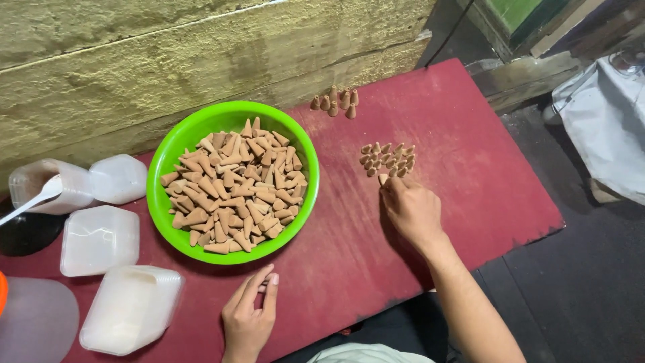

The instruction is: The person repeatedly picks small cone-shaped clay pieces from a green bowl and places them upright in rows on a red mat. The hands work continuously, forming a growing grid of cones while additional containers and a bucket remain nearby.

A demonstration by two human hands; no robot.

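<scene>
Right hand (pixel 411 208) pinches 1 tan cone (pixel 383 179); apparently upright.

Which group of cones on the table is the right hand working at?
The larger cluster just beyond the right hand; the smaller group stands farther off by the wall.

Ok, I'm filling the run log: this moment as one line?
right hand: setting cone by cluster | left hand: holding cones | bowl: full

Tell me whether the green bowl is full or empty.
Nearly full: the green bowl holds a heap of brown cones covering its bottom, nearly to the rim.
</scene>
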